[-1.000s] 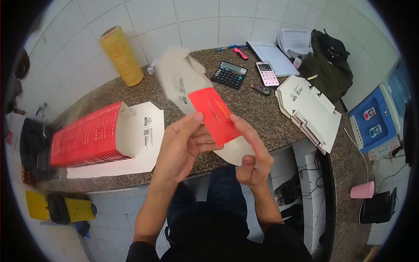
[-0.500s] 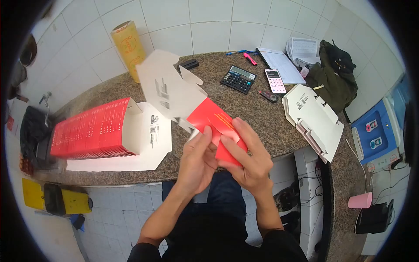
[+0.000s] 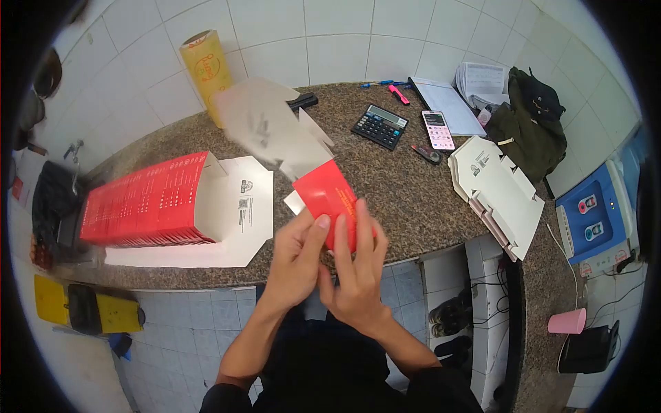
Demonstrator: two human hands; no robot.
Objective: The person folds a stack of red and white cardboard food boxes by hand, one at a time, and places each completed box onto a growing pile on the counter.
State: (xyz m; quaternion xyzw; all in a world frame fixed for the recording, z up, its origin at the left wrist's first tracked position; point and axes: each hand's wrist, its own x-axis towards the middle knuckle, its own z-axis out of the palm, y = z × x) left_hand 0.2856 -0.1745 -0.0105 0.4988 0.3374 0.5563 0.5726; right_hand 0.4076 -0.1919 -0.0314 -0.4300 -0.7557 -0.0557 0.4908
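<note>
A cardboard piece (image 3: 265, 127), pale on its upper part and red at its lower end, is held above the counter, its pale part blurred. My left hand (image 3: 296, 258) grips the left edge of the red end, thumb on top. My right hand (image 3: 354, 275) lies over the red end's lower right, its fingers on the surface and bending it. To the left, a row of nested red cartons (image 3: 148, 199) rests on a flat white cardboard sheet (image 3: 251, 227). On the right lies a stack of white cut cardboard sheets (image 3: 499, 193).
A yellow film roll (image 3: 208, 76) stands at the back. Behind the hands are a calculator (image 3: 380, 126), a phone (image 3: 437, 129), a cutter (image 3: 426, 153), a pink marker (image 3: 399, 95) and a clipboard (image 3: 451, 107). Farther right are a green bag (image 3: 527, 131) and pink cup (image 3: 567, 321).
My right hand has moved left and down, its fingers now straighter over the red end. My left hand has shifted slightly left. The red end has turned more upright.
</note>
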